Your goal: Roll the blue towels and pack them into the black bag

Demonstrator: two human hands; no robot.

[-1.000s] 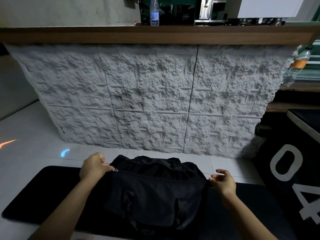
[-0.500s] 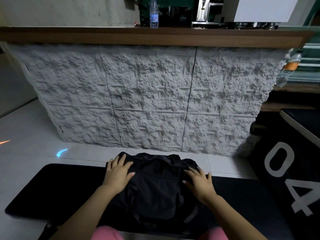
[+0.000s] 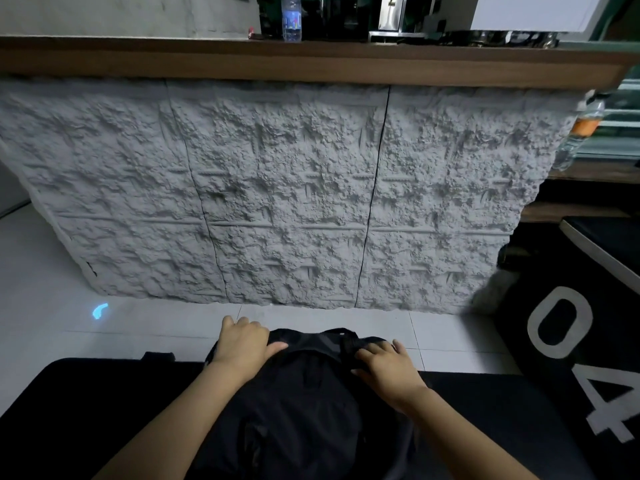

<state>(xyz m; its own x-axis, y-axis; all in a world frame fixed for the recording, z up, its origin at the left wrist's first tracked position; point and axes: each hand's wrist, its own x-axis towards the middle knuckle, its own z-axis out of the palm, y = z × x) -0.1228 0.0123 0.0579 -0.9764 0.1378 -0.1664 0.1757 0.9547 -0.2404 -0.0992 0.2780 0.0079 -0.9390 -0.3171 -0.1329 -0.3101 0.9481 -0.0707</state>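
The black bag (image 3: 304, 403) lies zipped on a black mat (image 3: 86, 393) on the floor, right in front of me. My left hand (image 3: 242, 344) rests on the bag's far left top, fingers bent over its edge. My right hand (image 3: 384, 365) lies flat on the bag's far right top, fingers spread beside a strap. No blue towel shows anywhere in the head view.
A grey rough-stone counter front (image 3: 294, 188) with a wooden top (image 3: 311, 60) stands just beyond the bag. A black box with white digits (image 3: 571, 341) sits at the right. White floor tiles (image 3: 41, 278) lie to the left. Water bottles (image 3: 291, 19) stand on the counter.
Both hands left the bag's ends, came onto its top and slid toward the far edge. The view has moved closer over the bag.
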